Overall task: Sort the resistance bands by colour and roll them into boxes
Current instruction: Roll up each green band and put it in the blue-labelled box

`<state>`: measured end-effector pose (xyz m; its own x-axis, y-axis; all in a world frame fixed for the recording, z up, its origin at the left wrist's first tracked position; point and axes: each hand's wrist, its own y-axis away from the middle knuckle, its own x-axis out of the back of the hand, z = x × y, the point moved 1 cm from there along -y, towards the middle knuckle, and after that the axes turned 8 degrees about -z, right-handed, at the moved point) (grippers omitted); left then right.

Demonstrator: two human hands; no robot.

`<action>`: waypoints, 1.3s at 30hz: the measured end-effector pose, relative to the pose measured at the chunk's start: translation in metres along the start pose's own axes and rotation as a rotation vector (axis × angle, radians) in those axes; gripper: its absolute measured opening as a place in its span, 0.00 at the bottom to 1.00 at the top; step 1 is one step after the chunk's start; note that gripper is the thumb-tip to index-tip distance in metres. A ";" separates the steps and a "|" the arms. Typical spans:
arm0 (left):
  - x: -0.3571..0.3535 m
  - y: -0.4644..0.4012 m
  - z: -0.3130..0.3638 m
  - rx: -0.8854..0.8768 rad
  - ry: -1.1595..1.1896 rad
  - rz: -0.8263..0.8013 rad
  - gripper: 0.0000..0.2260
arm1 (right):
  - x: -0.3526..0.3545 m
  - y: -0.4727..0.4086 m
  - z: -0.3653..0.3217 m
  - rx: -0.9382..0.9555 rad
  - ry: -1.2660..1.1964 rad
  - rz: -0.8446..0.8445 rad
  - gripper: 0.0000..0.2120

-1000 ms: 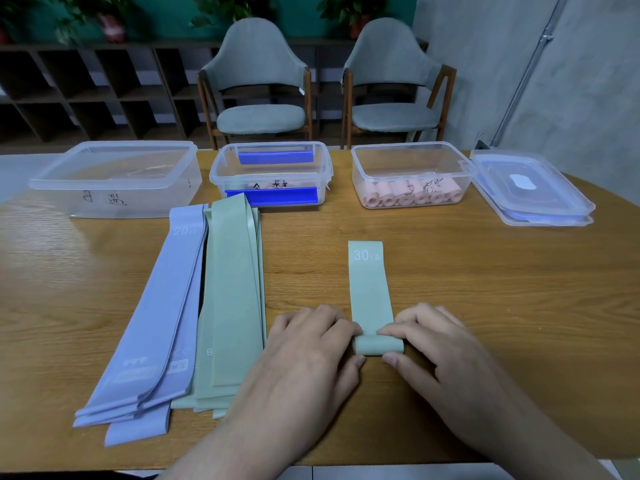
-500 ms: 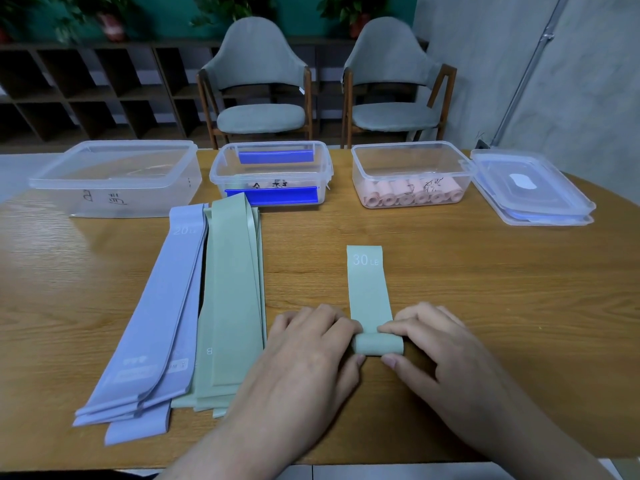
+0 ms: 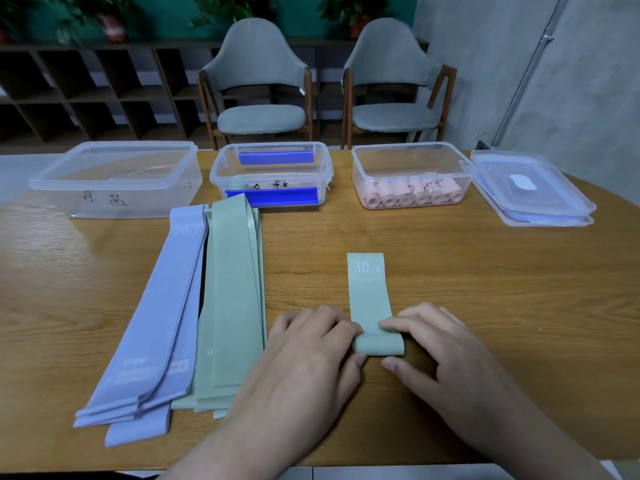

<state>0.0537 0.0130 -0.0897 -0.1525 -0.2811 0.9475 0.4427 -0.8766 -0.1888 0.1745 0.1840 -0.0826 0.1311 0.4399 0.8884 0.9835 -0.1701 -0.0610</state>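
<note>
Green band [image 3: 369, 292] marked "30 LB", near end rolled, pinched by both hands [image 3: 304, 362].

White print reading "30 LB" stands at the far end of the green band [image 3: 369, 292] lying partly rolled on the bench. "20", followed by small letters too faint to make out, is printed in white at the far end of the top lilac band [image 3: 162, 306] in the stack to the left. A pale letter "B" shows near the close end of one band in the green stack [image 3: 232, 299]; small white labels at the close ends of the lilac bands are too blurred to read. Handwritten black marks stand on the front walls of the left box [image 3: 114, 199], the middle box [image 3: 273, 183] and the right box [image 3: 412, 183], none legible.
</note>
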 end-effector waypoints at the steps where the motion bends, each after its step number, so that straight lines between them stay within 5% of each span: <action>1: 0.000 0.000 0.000 0.002 0.002 0.002 0.10 | 0.000 0.000 0.000 0.002 0.001 -0.005 0.14; 39: 0.001 0.000 0.000 0.052 0.016 -0.013 0.14 | 0.001 0.000 -0.002 -0.017 0.018 -0.026 0.14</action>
<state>0.0534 0.0129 -0.0889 -0.1727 -0.2767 0.9453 0.4861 -0.8587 -0.1626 0.1745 0.1832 -0.0808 0.1031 0.4287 0.8975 0.9843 -0.1740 -0.0299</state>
